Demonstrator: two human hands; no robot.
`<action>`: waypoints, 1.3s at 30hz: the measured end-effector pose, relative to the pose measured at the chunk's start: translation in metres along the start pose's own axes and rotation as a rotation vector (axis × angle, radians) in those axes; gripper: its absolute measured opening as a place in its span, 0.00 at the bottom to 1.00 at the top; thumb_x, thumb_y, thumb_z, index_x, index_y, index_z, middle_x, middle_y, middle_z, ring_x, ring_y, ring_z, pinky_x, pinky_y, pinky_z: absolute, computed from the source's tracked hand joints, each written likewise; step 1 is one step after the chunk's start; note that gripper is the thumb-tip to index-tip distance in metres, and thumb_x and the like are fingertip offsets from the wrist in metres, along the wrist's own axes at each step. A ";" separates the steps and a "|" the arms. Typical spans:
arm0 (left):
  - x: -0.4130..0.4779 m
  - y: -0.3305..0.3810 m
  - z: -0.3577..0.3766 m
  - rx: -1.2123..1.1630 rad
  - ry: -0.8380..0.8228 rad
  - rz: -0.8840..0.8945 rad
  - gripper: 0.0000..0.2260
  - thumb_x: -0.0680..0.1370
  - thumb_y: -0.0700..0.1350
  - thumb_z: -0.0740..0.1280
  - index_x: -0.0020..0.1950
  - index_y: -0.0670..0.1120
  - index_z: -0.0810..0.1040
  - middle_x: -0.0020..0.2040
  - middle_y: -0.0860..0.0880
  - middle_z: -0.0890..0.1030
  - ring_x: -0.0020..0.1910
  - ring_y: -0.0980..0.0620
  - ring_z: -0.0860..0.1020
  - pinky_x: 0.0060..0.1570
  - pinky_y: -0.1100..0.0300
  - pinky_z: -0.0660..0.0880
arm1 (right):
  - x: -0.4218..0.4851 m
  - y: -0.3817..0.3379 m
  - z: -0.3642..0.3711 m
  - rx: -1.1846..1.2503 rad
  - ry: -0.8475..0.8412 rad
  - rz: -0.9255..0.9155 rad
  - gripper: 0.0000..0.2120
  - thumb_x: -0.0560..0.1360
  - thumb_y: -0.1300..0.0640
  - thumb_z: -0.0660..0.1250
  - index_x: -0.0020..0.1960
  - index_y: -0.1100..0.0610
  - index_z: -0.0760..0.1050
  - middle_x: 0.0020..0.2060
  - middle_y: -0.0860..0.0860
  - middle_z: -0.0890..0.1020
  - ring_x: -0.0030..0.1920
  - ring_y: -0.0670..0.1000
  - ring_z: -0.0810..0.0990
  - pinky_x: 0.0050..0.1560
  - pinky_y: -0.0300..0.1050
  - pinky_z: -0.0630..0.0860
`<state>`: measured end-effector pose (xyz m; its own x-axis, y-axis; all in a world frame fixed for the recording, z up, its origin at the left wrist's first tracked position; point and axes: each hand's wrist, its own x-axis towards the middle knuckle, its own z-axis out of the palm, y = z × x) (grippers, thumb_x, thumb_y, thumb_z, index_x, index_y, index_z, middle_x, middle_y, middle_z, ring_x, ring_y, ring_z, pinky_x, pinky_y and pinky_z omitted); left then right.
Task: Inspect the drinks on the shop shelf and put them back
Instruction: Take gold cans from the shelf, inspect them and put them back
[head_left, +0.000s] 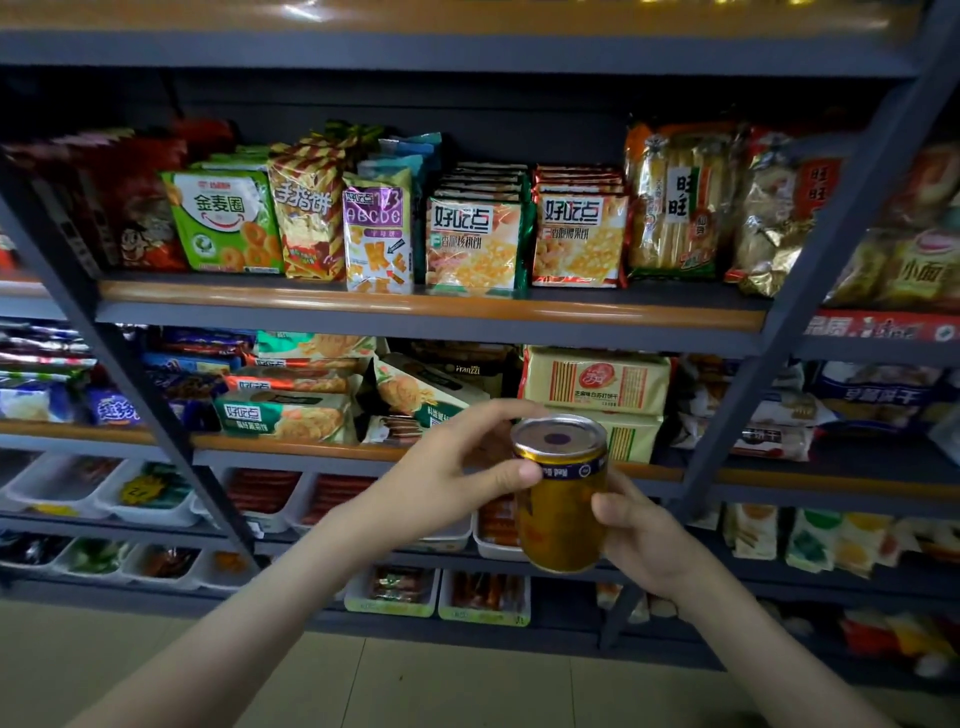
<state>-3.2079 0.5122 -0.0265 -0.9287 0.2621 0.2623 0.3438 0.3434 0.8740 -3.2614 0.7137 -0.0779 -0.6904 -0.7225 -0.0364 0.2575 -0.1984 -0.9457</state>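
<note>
The gold can (561, 499) is held between both hands: the left hand (447, 478) pinches its upper rim, the right hand (636, 535) grips its lower side.

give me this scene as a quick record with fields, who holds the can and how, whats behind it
setting: shop shelf stocked with snack packets; white trays lower down
item: gold can, silver end up, slightly tilted
left hand: pinches the can near its upper rim
right hand: grips the can's lower right side
can position: held in the air in front of the shelves, not resting on any
task stage: being inspected, not yet put back
</note>
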 end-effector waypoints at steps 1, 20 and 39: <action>0.002 0.001 -0.005 -0.016 -0.053 -0.029 0.23 0.73 0.62 0.69 0.67 0.61 0.71 0.57 0.49 0.79 0.57 0.52 0.79 0.56 0.55 0.77 | 0.000 -0.002 -0.001 0.045 -0.021 0.010 0.45 0.47 0.39 0.83 0.60 0.53 0.75 0.51 0.50 0.85 0.52 0.51 0.83 0.49 0.47 0.80; 0.101 0.052 -0.019 -0.090 -0.040 0.178 0.20 0.66 0.55 0.73 0.56 0.60 0.75 0.54 0.52 0.79 0.54 0.52 0.79 0.55 0.54 0.77 | -0.012 -0.106 -0.001 0.305 0.372 -0.319 0.43 0.47 0.45 0.86 0.57 0.58 0.77 0.48 0.58 0.83 0.42 0.55 0.82 0.38 0.46 0.80; 0.333 0.177 0.085 0.776 0.631 0.715 0.26 0.79 0.53 0.62 0.75 0.45 0.65 0.73 0.45 0.67 0.73 0.49 0.64 0.71 0.56 0.60 | -0.066 -0.380 -0.179 -0.604 0.830 -1.003 0.28 0.69 0.50 0.76 0.65 0.50 0.70 0.52 0.47 0.80 0.52 0.43 0.81 0.54 0.39 0.75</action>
<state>-3.4443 0.7366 0.1809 -0.3279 0.2038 0.9225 0.5944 0.8035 0.0338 -3.4345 0.9551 0.2265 -0.6468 0.1822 0.7406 -0.7418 0.0751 -0.6664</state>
